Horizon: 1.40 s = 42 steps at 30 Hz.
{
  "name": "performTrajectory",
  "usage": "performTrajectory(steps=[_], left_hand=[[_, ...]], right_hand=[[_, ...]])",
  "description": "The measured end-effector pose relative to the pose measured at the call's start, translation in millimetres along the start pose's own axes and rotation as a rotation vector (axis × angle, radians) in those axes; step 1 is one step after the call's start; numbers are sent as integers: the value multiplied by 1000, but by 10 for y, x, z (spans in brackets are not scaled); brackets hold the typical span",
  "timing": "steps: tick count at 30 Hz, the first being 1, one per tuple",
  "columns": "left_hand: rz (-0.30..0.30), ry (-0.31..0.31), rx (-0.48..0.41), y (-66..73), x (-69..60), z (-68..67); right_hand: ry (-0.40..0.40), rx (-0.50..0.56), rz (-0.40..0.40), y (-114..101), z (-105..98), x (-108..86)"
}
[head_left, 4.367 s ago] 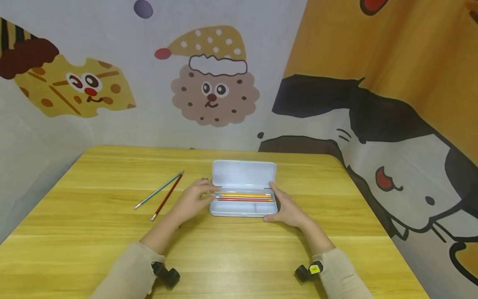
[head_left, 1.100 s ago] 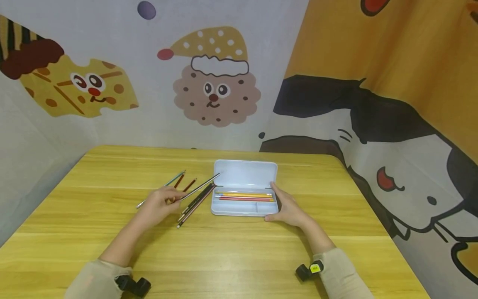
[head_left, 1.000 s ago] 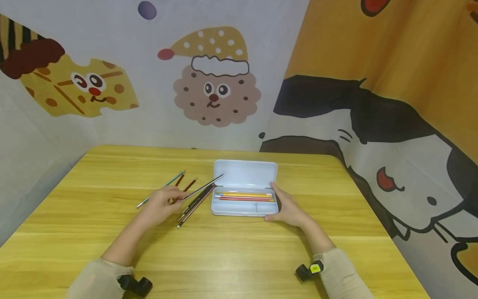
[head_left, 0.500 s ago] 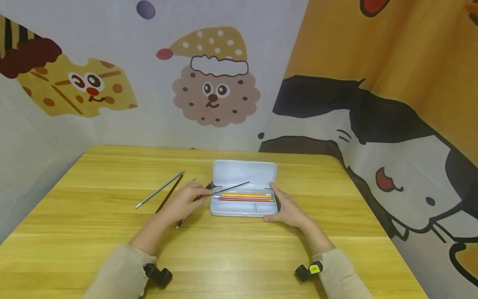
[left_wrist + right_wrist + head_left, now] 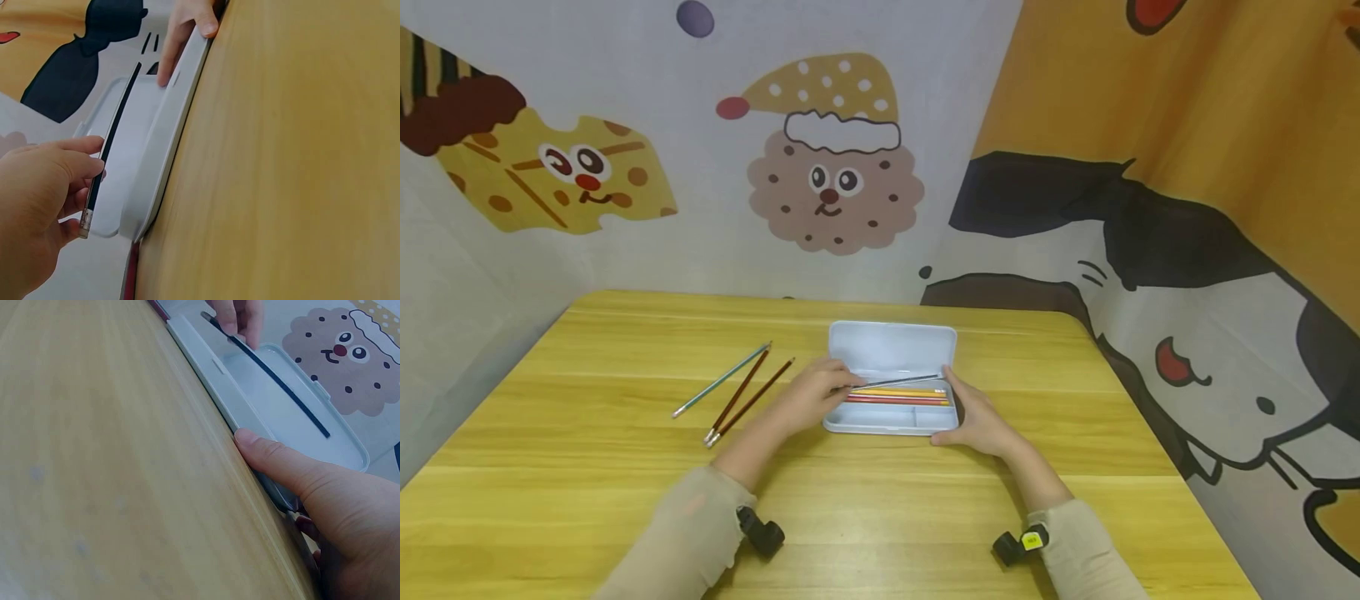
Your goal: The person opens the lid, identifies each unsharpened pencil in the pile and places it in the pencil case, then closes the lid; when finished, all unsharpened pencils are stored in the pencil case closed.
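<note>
My left hand pinches a dark pencil with a pale stripe near its eraser end. The pencil lies slantwise above the open white pencil case, pointing right, and the left and right wrist views show it raised over the case. Inside the case lie a yellow pencil and a red pencil. My right hand grips the case's right end, with its thumb on the front edge. The case's lid stands up at the back.
Left of the case, a teal pencil and two dark red pencils, one of them the outer pencil, lie on the wooden table. My left forearm covers part of the table. A cartoon-printed cloth hangs behind.
My left hand has picked up the dark pencil from the group on the left and carried it right, over the case, lowering its tip toward the tray. The right hand stays in place.
</note>
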<state>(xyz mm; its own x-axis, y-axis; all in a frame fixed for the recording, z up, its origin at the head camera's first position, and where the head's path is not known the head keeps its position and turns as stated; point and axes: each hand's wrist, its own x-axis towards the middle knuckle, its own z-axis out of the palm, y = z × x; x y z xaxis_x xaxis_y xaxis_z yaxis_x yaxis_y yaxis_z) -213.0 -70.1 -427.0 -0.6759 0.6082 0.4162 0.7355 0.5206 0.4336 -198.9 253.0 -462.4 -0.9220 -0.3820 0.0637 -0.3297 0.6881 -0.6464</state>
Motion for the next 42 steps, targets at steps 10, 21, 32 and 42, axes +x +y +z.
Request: performTrajectory(steps=[10,21,32,42], left_hand=[[55,6,61,27,175,160],[-21,-52,134,14,217,241],[-23,-36,131,2,208,277],[-61,-27,62,27,203,240]], right_hand=[[-1,-7,5,-11,-4,0],[1,-12,-8,-17,-8,-5],[3,-6,-18,-24,-15,-10],[-3,-13,-17,-14,-16,-5]])
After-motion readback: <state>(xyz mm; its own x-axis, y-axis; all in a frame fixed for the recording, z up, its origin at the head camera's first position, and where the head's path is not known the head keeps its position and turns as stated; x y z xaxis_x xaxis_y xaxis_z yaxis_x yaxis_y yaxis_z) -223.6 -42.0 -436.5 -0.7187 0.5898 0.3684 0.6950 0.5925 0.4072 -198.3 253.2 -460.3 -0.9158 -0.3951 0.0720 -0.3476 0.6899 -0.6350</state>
